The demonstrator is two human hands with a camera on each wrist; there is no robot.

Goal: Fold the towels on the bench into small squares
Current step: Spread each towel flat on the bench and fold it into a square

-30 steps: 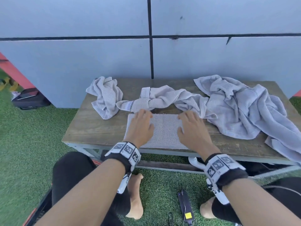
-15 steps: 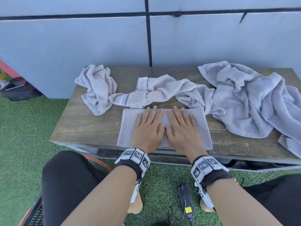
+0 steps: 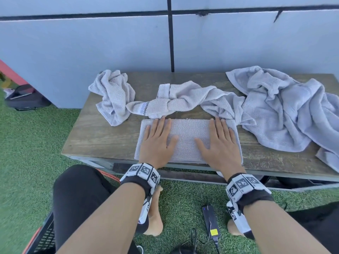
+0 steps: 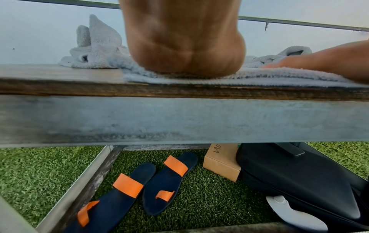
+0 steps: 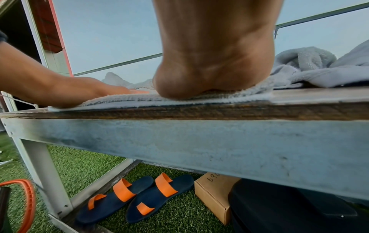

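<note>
A grey towel (image 3: 189, 136), folded into a flat rectangle, lies at the front edge of the wooden bench (image 3: 102, 140). My left hand (image 3: 157, 142) presses flat on its left part, fingers straight. My right hand (image 3: 220, 142) presses flat on its right part. In the left wrist view the heel of my left hand (image 4: 183, 52) sits on the towel (image 4: 259, 77). The right wrist view shows my right hand's heel (image 5: 213, 75) on the towel (image 5: 123, 99).
Behind the folded towel lie a crumpled towel (image 3: 113, 96) at the left, a twisted one (image 3: 183, 101) in the middle and a big heap (image 3: 284, 110) at the right. Sandals (image 4: 147, 182), a cardboard box (image 4: 221, 165) and a black bag (image 4: 295, 178) sit under the bench.
My hands came together at the towel's middle, then slid apart to its left and right ends, staying flat on it.
</note>
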